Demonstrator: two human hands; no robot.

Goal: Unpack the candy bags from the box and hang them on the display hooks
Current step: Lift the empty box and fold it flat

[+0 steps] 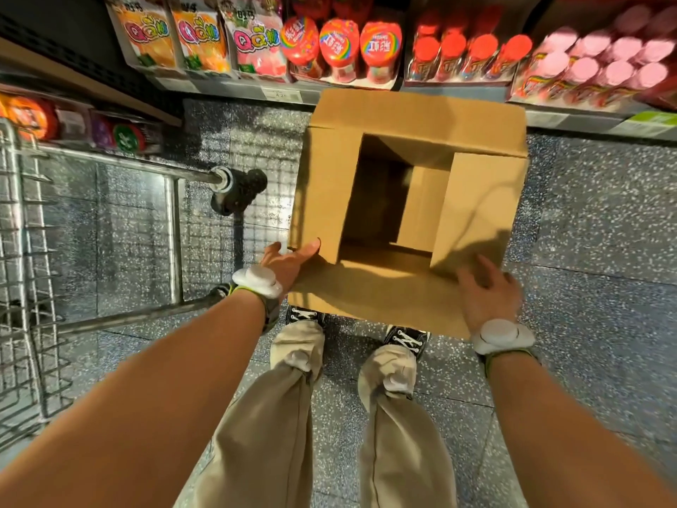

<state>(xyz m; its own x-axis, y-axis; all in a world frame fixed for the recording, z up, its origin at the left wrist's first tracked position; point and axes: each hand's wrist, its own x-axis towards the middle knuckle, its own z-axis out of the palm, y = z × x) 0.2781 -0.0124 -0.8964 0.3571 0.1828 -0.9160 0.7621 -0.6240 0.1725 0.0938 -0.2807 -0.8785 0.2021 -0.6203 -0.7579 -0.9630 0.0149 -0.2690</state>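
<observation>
A brown cardboard box (pixel 406 115) stands open in front of my feet, its flaps spread outward. I see no candy bags inside it, only bare cardboard and shadow. My left hand (pixel 289 260) touches the box's near left corner with straight fingers, thumb against the left flap. My right hand (pixel 489 291) lies on the near flap at the right, fingers spread and blurred. Candy bags (pixel 199 40) with orange and pink prints hang at the top left above the shelf.
A metal shopping cart (pixel 91 229) with a black handle end stands at the left. A shelf (pixel 366 91) behind the box carries red candy jars and pink-lidded tubs. Speckled grey floor lies to the right of the box.
</observation>
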